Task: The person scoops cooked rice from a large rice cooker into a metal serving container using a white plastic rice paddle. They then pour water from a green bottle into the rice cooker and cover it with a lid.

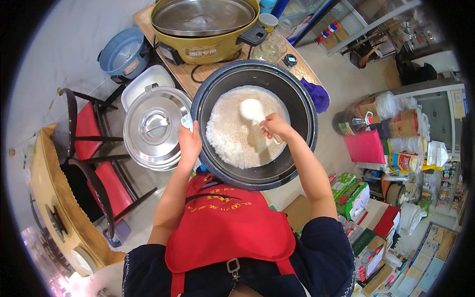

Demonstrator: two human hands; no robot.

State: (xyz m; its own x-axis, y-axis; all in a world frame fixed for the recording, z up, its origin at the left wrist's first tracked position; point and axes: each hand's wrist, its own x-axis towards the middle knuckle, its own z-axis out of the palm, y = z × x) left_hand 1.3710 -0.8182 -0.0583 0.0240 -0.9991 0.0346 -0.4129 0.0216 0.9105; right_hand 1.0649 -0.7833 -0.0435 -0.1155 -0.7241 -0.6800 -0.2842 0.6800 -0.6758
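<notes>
My right hand [276,127] grips the handle of a white rice paddle [251,108], its broad head held above the rice. Cooked white rice [224,146] lies in the large dark cooking pot [302,148], heaped along the left and near-left side; elsewhere a thin, flat layer covers the pale bottom. At the pot's left rim, my left hand [190,143] has a light blue cloth [187,121] between thumb and fingers. Some of its fingers are hidden. Just left of that hand is a round stainless steel lid [154,128] with a central handle.
Behind the pot, a wooden table [182,80] carries a yellow electric cooker [204,48], glass jars [268,51], a small black timer [289,60] and a purple cloth [314,95]. A white plastic tub [146,83] is partly under the lid. Red-seated chairs [113,182] stand left; packed goods [393,148] line the right.
</notes>
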